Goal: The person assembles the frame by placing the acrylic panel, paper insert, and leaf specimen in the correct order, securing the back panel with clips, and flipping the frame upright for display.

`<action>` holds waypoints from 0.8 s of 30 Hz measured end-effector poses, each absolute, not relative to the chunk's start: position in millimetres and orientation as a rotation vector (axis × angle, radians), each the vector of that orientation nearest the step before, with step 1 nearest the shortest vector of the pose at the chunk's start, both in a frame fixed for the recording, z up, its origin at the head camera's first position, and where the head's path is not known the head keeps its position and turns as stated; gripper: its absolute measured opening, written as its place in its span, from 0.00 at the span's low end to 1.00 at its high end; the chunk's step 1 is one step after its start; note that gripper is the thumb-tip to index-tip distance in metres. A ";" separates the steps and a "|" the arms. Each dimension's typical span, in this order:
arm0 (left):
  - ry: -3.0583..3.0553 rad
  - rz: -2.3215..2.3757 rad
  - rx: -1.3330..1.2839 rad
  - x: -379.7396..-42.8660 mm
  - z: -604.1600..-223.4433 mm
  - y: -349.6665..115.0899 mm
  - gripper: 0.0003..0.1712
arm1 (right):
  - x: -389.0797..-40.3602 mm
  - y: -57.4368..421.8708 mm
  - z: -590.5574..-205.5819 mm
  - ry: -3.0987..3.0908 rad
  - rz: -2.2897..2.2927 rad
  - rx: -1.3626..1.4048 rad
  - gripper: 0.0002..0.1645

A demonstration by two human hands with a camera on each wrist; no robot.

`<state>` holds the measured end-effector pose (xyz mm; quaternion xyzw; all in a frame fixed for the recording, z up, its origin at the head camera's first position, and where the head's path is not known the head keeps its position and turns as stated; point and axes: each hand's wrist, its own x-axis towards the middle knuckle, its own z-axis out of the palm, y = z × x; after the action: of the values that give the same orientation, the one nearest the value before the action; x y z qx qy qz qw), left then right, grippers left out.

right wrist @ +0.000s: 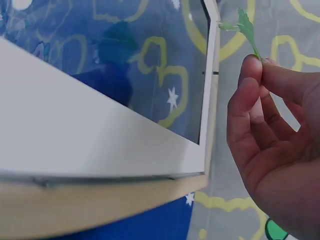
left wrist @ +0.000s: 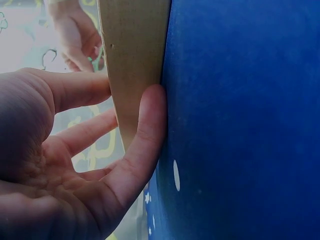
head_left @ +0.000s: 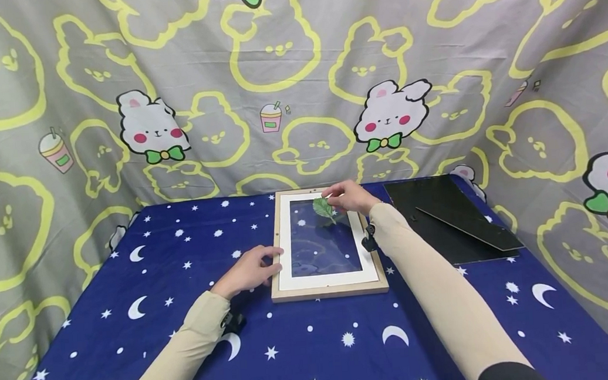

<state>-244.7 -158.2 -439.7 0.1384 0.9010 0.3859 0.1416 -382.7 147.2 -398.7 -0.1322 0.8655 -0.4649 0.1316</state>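
Note:
A light wooden picture frame (head_left: 328, 293) lies on the table with a white mat (head_left: 321, 280) inside it and a clear, shiny pane within the mat's border. At the frame's left side my left hand (head_left: 248, 270) holds the edge; in the left wrist view the thumb lies along the outer side and the fingertips touch the upper edge. Over the pane's upper right part, my right hand (head_left: 351, 197) pinches a green, tooth-edged leaf (head_left: 323, 210) between thumb and fingertips. In the right wrist view the leaf (right wrist: 246, 27) stands up from the fingertips, and the pane shows a dark reflection.
Right of the frame lies a black backing board (head_left: 421, 196) with a hinged-looking flap (head_left: 468, 228) raised off it. A dark blue star-and-moon cloth (head_left: 173, 281) covers the table. A grey patterned curtain (head_left: 297, 96) hangs behind and at both sides.

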 end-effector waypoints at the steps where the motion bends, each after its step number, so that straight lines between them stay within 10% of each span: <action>1: 2.600 1.117 0.405 -244.7 -439.9 -158.2 0.25 | -383.6 146.2 -399.8 2.505 -1.353 -0.368 0.17; 24: 2.611 1.107 0.409 -245.0 -441.3 -157.9 0.25 | -400.1 131.4 -417.8 2.614 -1.253 -0.283 0.12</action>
<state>-245.0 -157.9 -441.3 0.1415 0.9026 0.3825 0.1376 -400.1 131.4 -417.8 -0.0965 0.8916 -0.4275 0.1142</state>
